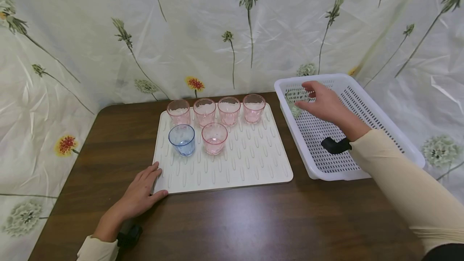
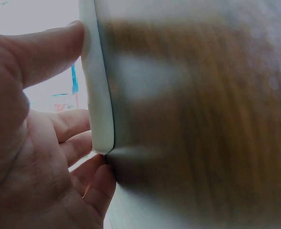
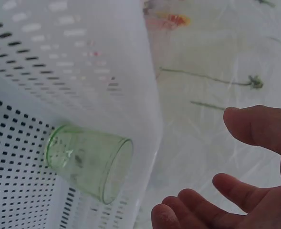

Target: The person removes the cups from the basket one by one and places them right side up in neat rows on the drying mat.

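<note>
My right hand (image 1: 326,106) is over the far left corner of the white basket (image 1: 303,158), thumb and fingers spread apart with nothing between them. A clear green glass (image 3: 90,164) stands in that corner, just beyond the fingertips in the right wrist view. My left hand (image 1: 139,196) rests at the near left corner of the white ridged tray (image 1: 253,168), thumb along its front edge and fingers along its left side. On the tray, a blue glass (image 1: 182,142) stands beside a pink glass (image 1: 214,140). Behind them several pink glasses (image 1: 229,112) form a back row.
The basket has perforated walls and floor, and stands to the right of the tray. Both are on a dark wooden table (image 1: 232,220). A pale flower-printed curtain (image 1: 203,31) hangs behind the table and on both sides.
</note>
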Demonstrator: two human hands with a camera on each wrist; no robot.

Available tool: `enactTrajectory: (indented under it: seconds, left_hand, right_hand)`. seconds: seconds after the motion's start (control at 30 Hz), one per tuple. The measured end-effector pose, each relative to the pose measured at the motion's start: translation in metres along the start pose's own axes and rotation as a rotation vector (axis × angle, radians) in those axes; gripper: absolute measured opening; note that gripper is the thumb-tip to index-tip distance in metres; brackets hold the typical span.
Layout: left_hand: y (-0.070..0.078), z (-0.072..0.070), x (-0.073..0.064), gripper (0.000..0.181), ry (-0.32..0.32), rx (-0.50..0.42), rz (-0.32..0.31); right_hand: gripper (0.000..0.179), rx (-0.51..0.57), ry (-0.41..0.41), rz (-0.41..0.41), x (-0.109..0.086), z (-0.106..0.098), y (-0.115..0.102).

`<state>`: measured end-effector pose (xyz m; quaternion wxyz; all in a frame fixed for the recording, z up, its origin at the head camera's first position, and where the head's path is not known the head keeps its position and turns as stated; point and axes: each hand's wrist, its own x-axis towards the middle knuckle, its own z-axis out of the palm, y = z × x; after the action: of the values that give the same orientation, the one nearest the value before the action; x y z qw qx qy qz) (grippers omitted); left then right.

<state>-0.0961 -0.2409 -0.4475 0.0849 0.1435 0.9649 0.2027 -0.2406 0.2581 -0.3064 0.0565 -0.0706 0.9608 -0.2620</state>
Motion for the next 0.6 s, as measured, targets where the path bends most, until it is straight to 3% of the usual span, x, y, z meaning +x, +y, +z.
enactTrajectory:
  seconds: [0.43,0.6]
  left_hand:
    - [0.0,0.0,0.0,0.071,-0.013,-0.008,-0.013]
    - [0.001,0.0,-0.001,0.071,-0.01,-0.002,-0.009]
  right_hand:
    - [0.081,0.051,-0.017,0.047,0.032,0.004,0.043]
    - [0.086,0.138,-0.042,0.079,0.045,0.012,0.057]
